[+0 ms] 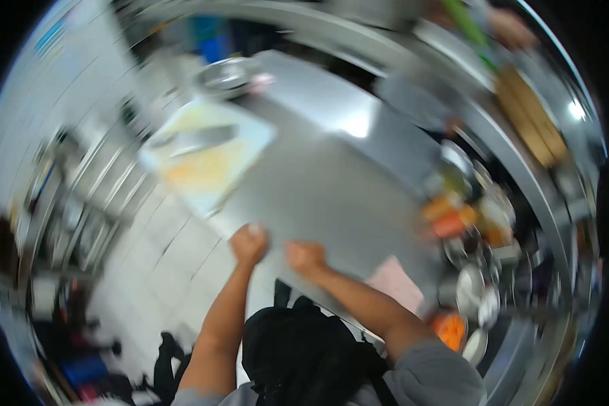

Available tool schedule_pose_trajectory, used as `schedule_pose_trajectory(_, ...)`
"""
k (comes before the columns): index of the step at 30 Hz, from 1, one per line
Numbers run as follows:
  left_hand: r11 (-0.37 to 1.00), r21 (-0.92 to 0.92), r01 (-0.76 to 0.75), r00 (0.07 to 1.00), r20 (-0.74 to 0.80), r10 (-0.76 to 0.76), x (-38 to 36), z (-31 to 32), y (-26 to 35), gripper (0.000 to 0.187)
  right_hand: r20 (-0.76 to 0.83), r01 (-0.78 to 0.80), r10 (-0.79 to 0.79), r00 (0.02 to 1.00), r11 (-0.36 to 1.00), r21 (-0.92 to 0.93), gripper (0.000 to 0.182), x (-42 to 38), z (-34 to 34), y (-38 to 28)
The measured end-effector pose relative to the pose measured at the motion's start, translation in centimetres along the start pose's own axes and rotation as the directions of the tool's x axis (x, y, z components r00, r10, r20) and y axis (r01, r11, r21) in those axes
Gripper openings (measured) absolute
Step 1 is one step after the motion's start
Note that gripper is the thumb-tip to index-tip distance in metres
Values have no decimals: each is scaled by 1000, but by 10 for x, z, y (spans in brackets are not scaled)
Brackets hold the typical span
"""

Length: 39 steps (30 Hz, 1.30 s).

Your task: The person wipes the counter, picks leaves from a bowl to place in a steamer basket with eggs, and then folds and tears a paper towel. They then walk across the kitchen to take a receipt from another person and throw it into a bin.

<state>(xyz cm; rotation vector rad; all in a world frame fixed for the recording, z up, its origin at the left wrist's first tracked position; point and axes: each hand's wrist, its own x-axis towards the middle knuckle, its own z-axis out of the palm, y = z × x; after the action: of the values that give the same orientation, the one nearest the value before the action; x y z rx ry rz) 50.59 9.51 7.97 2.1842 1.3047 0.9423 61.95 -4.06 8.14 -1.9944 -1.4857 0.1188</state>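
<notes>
Both my hands are over the near edge of a steel worktable [304, 183], close to each other. My left hand [249, 243] is closed in a fist at the table's left edge; a pale spot shows at its top, too blurred to name. My right hand [306, 257] is also closed, and whatever may be inside it is hidden. Beyond my left hand lies a white cutting board [243, 149] with yellow-orange stains. A broad-bladed cleaver [206, 139] rests on the board. To the right of my right hand is a pink cloth [396, 284].
A metal bowl [227, 76] stands behind the board. Along the right are several containers, including one with orange food [450, 329] and a pot [468, 287]. A shelf [365, 44] overhangs the table's far side. Wire racks [111, 176] stand left, above the tiled floor [176, 250].
</notes>
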Motion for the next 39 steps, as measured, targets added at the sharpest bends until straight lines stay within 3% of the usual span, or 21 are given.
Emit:
schedule_pose_trajectory(1,994,-15,106,991,78,-105,-4,10,-9,27,-13,1,-1,1000,1000,-15,24,-1,14,9)
schedule_pose_trajectory(2,979,-118,-165,986,-8,166,-9,16,-24,29,63,-31,37,997,996,-85,21,-7,29,23)
schedule_pose_trajectory(3,978,-206,28,984,181,10,-8,24,-30,32,136,34,-1,991,970,-240,22,-2,28,25)
schedule_pose_trajectory(5,986,-125,107,991,95,-96,-7,11,-12,38,3,219,-224,975,950,-222,23,3,39,40)
schedule_pose_trajectory(7,988,-151,-40,995,-93,26,-5,-14,-4,35,-82,203,-194,977,972,116,32,14,28,13)
schedule_pose_trajectory(10,977,-213,7,981,-188,-48,-30,-17,-14,32,103,205,-198,975,977,-65,34,19,26,22)
schedule_pose_trajectory(13,895,-336,295,947,-24,-321,-99,-38,-33,34,226,166,-150,962,985,-56,36,24,31,19)
schedule_pose_trajectory(16,752,-138,644,763,180,-620,-246,-42,-115,27,201,233,-209,957,967,-106,37,23,29,20)
schedule_pose_trajectory(18,616,158,772,621,24,-784,-387,-75,-158,24,113,330,-320,941,941,-81,38,21,33,20)
schedule_pose_trajectory(19,360,238,902,400,-148,-905,-462,-80,-183,25,95,338,-332,938,940,-53,38,23,36,18)
schedule_pose_trajectory(20,276,447,851,396,-203,-895,-571,-82,-220,26,149,312,-302,942,949,-51,39,24,34,17)
schedule_pose_trajectory(21,-8,425,905,232,-509,-829,-647,-95,-222,25,203,282,-264,943,957,-63,40,24,32,17)
schedule_pose_trajectory(23,0,817,576,254,-179,-951,-686,-183,-168,17,190,270,-249,950,959,-92,40,24,29,7)
schedule_pose_trajectory(24,-33,820,572,82,-97,-992,-704,-200,-153,18,193,260,-235,953,958,-120,41,23,27,5)
schedule_pose_trajectory(25,-244,374,895,-155,-253,-955,-739,-189,-160,21,184,255,-229,956,959,-127,41,22,26,7)
schedule_pose_trajectory(26,-319,-211,924,-379,-389,-840,-721,-208,-127,30,162,271,-251,954,956,-116,41,22,29,8)
schedule_pose_trajectory(31,-76,196,978,-67,-54,-996,-668,-128,-212,32,81,311,-306,949,948,-65,40,24,37,0)
schedule_pose_trajectory(32,130,438,890,142,4,-990,-638,-99,-240,32,107,271,-265,958,962,-44,37,23,38,3)
schedule_pose_trajectory(35,258,-143,956,245,-102,-964,-474,-30,-293,30,160,220,-210,965,974,-53,33,23,33,2)
schedule_pose_trajectory(36,538,110,836,548,-96,-831,-388,-61,-259,28,184,191,-173,968,978,-85,32,24,29,-6)
schedule_pose_trajectory(39,939,-34,342,930,-135,-343,-248,-49,-259,35,93,205,-194,977,968,-142,25,21,32,-11)
